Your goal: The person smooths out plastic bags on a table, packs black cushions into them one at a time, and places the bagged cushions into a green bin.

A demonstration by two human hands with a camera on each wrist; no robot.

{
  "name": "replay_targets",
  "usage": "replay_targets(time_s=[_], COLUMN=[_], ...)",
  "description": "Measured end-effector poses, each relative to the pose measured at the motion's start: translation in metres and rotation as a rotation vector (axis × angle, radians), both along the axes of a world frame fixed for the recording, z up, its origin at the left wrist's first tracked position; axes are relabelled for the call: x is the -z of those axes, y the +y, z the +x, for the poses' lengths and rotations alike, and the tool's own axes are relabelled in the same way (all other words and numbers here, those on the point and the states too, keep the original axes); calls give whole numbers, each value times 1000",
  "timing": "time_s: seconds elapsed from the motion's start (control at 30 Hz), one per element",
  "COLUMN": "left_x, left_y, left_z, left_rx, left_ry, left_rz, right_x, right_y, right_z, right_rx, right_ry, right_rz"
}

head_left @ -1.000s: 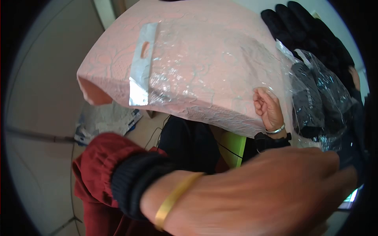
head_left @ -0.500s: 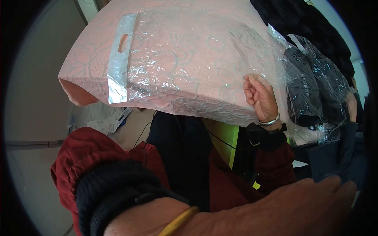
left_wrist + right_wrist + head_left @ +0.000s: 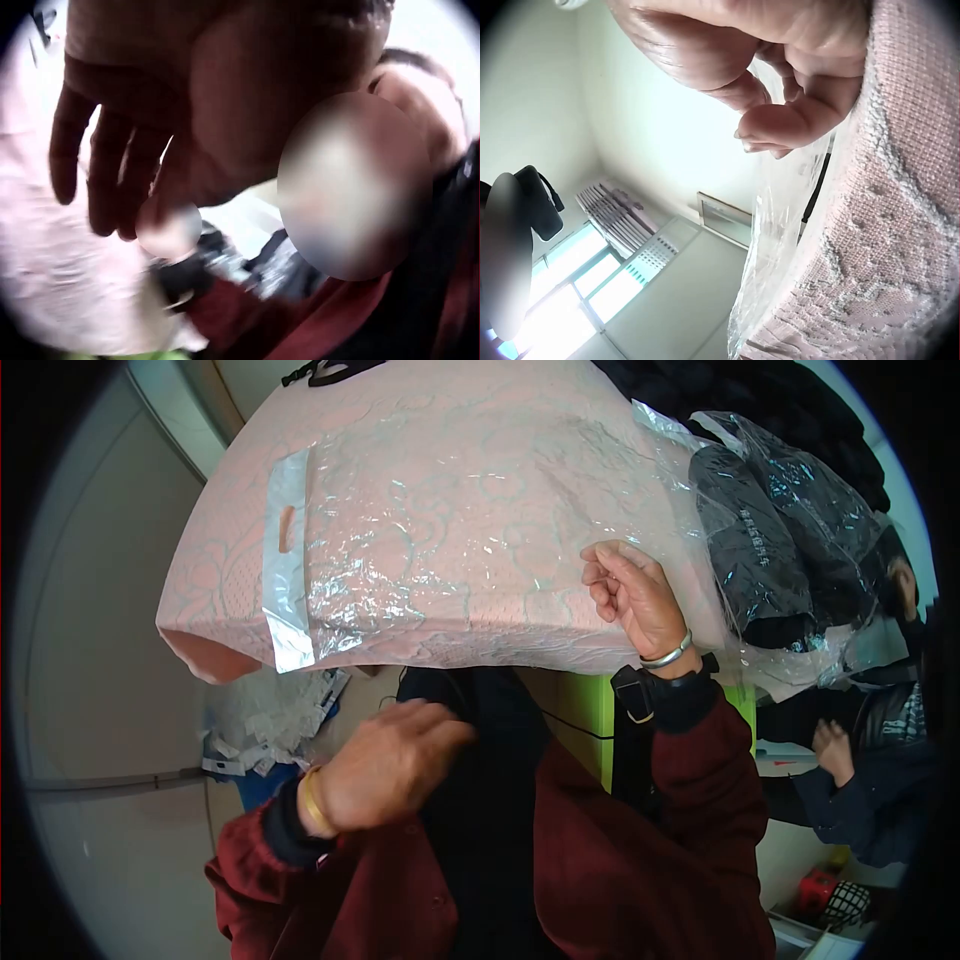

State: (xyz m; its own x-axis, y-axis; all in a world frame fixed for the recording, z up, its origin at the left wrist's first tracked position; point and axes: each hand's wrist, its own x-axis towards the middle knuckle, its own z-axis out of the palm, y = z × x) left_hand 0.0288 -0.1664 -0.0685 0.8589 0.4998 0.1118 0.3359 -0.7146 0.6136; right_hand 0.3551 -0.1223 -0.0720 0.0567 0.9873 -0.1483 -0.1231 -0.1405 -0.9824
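Note:
A clear plastic bag (image 3: pixel 430 550) lies flat across the pink patterned tablecloth (image 3: pixel 215 560). Its silver-white strip with a handle slot (image 3: pixel 290 600) is at the left end. My right hand (image 3: pixel 640 595) rests at the table's front edge beside the bag, fingers loosely curled and holding nothing; the right wrist view shows the bag's film (image 3: pixel 769 217) behind the fingers. In front of the table, above my lap, is my left hand (image 3: pixel 385 765), slightly blurred. Its fingers hang loose in the left wrist view, with nothing in them.
Right of my right hand lies a clear bag with dark grey contents (image 3: pixel 760 550). Bulky black fabric (image 3: pixel 780 420) is behind it. Another person's hand (image 3: pixel 833 750) shows at the right. Crumpled plastic (image 3: pixel 265 720) lies below the table's left corner, near a pale panel (image 3: pixel 110 660).
My left hand has swung back from the lower right, across my body, to the left above my lap. The right hand keeps its place at the table edge; the head view has shifted.

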Motion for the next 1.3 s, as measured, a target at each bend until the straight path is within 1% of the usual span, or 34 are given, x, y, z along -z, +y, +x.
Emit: replay_targets(time_s=[0.03, 0.07, 0.1, 0.17, 0.2, 0.27, 0.3, 0.33, 0.37, 0.4, 0.47, 0.5, 0.57, 0.63, 0.7, 0.77, 0.83, 0.87, 0.93, 0.97, 1.0, 1.07, 1.1, 1.13, 1.2, 1.23, 1.27, 1.3], left_x=[55, 107, 147, 209, 230, 272, 291, 315, 322, 326, 310, 299, 268, 227, 157, 121, 92, 76, 52, 50, 50, 50, 48, 46, 42, 42, 42, 42], left_y=[-3, -11, -18, -36, -41, -56, -55, -48, -45, -45, -43, -42, -38, -23, -7, 5, 24, 31, 41, 43, 45, 45, 44, 41, 36, 34, 31, 29], left_z=[-21, -46, -68, -101, -105, -108, -108, -107, -102, -102, -97, -97, -97, -93, -79, -72, -81, -81, -78, -77, -77, -75, -73, -70, -61, -58, -58, -56], left_rx=[-47, -61, -63, -45, -51, -136, -185, -196, -206, -222, -202, -220, -227, -452, -542, -709, -726, -712, -880, -866, -873, -886, -873, -913, -961, -924, -948, -973], left_ry=[284, 653, 926, 1174, 1186, 1069, 1006, 970, 931, 939, 878, 883, 747, 243, -174, -730, -1060, -1069, -1193, -1199, -1190, -1157, -1152, -1075, -912, -900, -895, -892], left_rz=[226, 375, 356, 55, 66, -86, -159, -48, 58, 63, 71, 73, -5, -159, -333, -701, -990, -990, -856, -857, -790, -667, -676, -607, -473, -488, -475, -461], right_x=[1, 0, 0, -2, -3, -2, -2, -2, -2, -2, 0, 0, 1, 0, -1, -1, -2, -2, -2, -5, -7, -9, -15, -20, -21, -24, -29, -29], right_y=[0, -1, -1, 0, 0, 0, 1, 1, 0, 1, 0, 0, 1, 1, 0, 0, -3, -6, -18, -30, -43, -71, -84, -92, -97, -87, -75, -66], right_z=[0, 0, -1, -3, -3, -4, -6, -6, -7, -6, -4, -3, -2, -2, -4, -4, -3, -4, -6, -11, -17, -32, -48, -66, -92, -107, -122, -138], right_rx=[7, 12, 16, 17, 32, 53, 43, 58, 70, 81, 66, 64, 50, 76, 91, 99, 110, 100, 83, 26, -31, -296, -283, -266, -215, -149, -80, -139], right_ry=[10, 13, 16, 31, 37, 52, 66, 63, 57, 48, 60, 65, 72, 54, 38, 23, 3, 18, 50, 115, 180, 107, -40, -187, -568, -715, -872, -905], right_rz=[7, 4, 1, 11, 8, -9, 1, -3, -10, -13, -6, -5, -1, -20, -26, -36, -30, -37, -48, -103, -160, -159, -131, -105, 453, 700, 945, 955])
